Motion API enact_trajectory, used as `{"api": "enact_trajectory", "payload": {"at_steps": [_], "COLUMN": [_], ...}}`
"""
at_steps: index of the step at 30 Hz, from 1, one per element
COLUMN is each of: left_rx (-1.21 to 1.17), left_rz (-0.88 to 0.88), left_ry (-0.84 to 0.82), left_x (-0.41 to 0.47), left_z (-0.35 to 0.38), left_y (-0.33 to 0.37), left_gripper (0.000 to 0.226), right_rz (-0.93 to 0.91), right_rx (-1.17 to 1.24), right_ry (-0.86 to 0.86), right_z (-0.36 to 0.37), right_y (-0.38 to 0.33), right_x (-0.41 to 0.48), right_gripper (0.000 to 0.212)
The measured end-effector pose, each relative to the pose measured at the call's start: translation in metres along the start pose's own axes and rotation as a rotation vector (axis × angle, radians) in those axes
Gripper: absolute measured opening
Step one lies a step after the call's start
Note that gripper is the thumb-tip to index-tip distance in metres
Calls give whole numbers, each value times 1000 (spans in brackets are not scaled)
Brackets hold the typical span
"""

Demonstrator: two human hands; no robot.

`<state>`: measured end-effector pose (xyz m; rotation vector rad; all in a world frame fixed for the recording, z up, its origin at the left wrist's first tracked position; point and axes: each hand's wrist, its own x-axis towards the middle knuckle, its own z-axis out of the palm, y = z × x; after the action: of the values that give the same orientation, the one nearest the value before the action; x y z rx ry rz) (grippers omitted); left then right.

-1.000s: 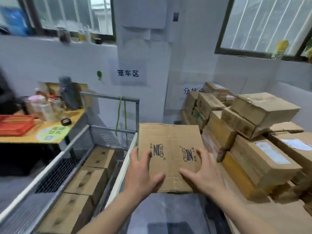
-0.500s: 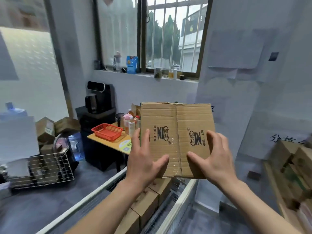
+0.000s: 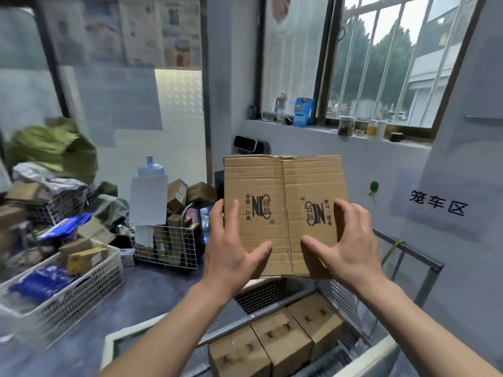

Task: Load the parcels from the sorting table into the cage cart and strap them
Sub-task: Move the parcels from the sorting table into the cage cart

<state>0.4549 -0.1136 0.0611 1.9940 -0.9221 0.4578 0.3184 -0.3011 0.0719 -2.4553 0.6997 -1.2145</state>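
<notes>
I hold one cardboard parcel [image 3: 283, 213] up in front of me with both hands, its broad printed face turned toward me and its taped seam running down the middle. My left hand [image 3: 231, 248] grips the left edge: the fingers [image 3: 217, 216] wrap round the side of the box, slightly spread, and the thumb presses flat across the near face. My right hand [image 3: 351, 248] mirrors it on the right edge, fingers curled over the side and thumb lying on the cardboard. The parcel touches nothing but my hands and hangs in the air above the cage cart [image 3: 413, 254].

Down in the cart, three brown boxes [image 3: 283, 338] sit side by side in a row on the mesh floor, touching one another. A green strap [image 3: 392, 248] is tied on the cart's metal rail to my right.

On the floor to my left stand a white wire basket [image 3: 168, 248] stuffed with small cartons and a white plastic crate [image 3: 89, 281] with blue packets in it. A water bottle [image 3: 151, 167] rises behind the basket. Jars and a blue pouch line the windowsill [image 3: 326, 130], and a sign [image 3: 438, 206] is on the wall at right.
</notes>
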Motion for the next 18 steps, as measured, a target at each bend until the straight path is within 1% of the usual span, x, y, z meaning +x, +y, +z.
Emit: {"api": "enact_trajectory", "payload": {"at_steps": [9, 18], "left_rx": [89, 107], "left_rz": [-155, -271], "left_ry": [41, -7], "left_x": [1, 0], "left_z": [-22, -35], "left_y": [-60, -153], "left_gripper": [105, 103], "right_rz": [-54, -33], "right_rx": [84, 49], "right_ry": [-103, -240], "right_z": [75, 167], "right_y": [-32, -71], "right_x": [14, 12], "right_gripper": [96, 98]}}
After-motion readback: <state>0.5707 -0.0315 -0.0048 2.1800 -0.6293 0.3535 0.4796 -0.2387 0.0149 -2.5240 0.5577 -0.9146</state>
